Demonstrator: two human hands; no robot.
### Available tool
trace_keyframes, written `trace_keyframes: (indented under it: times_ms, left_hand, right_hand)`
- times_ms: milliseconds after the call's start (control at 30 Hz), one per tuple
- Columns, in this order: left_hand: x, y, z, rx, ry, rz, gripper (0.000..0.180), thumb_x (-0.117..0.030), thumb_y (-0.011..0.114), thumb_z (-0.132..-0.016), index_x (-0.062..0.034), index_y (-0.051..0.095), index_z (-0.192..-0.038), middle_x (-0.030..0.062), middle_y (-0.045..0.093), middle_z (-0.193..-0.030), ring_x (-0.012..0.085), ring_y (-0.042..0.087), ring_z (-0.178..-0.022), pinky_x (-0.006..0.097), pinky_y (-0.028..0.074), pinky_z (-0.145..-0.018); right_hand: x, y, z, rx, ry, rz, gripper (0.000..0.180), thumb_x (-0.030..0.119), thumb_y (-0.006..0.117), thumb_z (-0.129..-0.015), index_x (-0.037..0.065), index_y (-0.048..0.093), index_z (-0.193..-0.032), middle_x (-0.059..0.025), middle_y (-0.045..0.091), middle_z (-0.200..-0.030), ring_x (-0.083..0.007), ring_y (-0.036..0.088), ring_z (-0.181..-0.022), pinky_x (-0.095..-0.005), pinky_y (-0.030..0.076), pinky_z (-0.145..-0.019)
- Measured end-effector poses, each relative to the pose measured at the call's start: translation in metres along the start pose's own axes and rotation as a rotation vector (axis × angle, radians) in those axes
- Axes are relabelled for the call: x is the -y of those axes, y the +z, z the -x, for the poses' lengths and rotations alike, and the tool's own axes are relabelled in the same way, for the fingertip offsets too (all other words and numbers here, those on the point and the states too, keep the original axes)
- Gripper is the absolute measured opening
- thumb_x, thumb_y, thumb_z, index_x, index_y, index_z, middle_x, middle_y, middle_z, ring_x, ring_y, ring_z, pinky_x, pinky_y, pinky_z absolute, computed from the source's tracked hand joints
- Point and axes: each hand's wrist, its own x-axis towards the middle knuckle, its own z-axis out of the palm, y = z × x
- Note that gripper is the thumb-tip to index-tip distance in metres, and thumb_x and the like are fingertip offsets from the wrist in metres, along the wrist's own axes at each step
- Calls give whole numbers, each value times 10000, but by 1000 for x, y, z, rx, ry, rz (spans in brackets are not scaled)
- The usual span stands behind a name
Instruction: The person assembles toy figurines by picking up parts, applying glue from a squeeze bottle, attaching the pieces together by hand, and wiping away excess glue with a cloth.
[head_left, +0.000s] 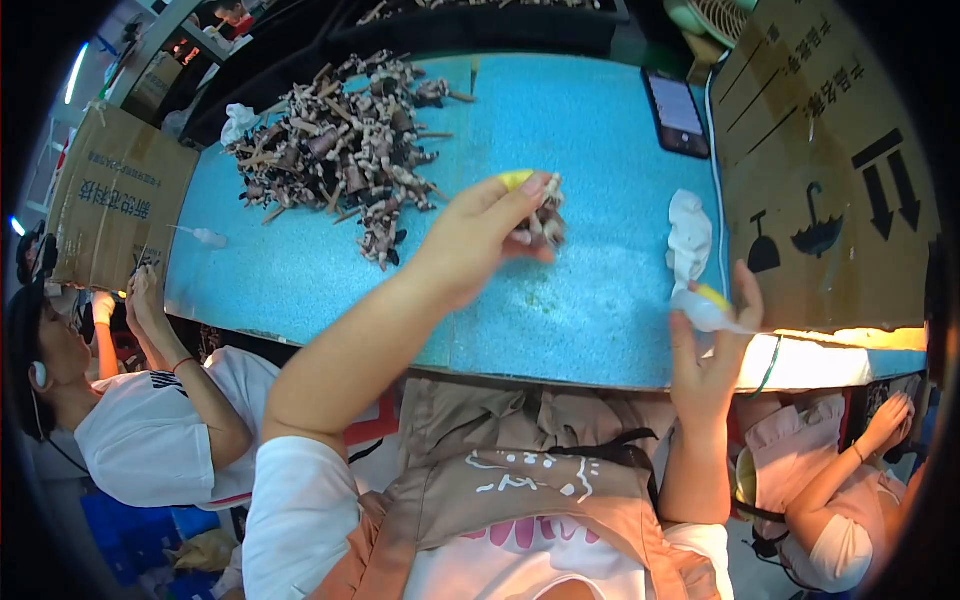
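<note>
Over the middle of a blue work surface [580,330], my left hand [475,235] is closed around a small cream and dark figurine [545,222], slightly blurred. Yellow wrap covers one finger of that hand. At the right front edge, my right hand [708,375] grips a small white squeeze bottle [703,312] with a thin tip pointing right. There is yellow wrap on a finger here too. A large heap of similar figurines [340,145], cream, brown and black with stick-like parts, lies at the far left, apart from both hands.
A crumpled white tissue [688,240] and a phone [676,112] lie on the right. Cardboard boxes [120,200] flank both sides. Another small bottle [208,237] rests at left. A black tray [480,30] stands behind. Co-workers sit on either side.
</note>
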Motion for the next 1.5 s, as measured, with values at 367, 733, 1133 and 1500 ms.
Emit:
trace_keyframes:
  times_ms: [367,733,1133,1500]
  left_hand:
    - [21,54,78,143,-53,625,372,-34,550,-832,-53,439,-1187,80,522,-1052,166,556,-908,240,510,-657]
    - [27,64,84,66,253,374,326,73,579,-772,-17,448,-1057,124,481,-1052,172,522,-947,287,444,-815]
    - [29,66,81,55,277,423,344,112,564,-754,-20,421,-1037,147,453,-1060,201,540,-931,320,468,-810]
    - [32,65,78,66,339,372,356,113,560,-755,-22,412,-1049,155,443,-1070,204,539,-925,326,470,-810]
  right_hand:
    - [40,-15,40,138,244,-762,526,75,585,-787,16,326,-1241,-171,585,-912,-149,532,-707,-242,424,-651]
    - [38,-14,74,-58,-127,-886,384,272,621,-781,123,436,-1083,19,421,-665,-128,358,-583,-289,265,-556]
    - [53,-15,65,-60,-221,-749,187,187,571,-791,86,448,-888,-4,400,-609,-142,329,-528,-319,229,-541]
    - [52,-14,66,-55,-214,-748,190,194,579,-789,85,450,-876,-2,407,-610,-144,330,-543,-317,229,-545]
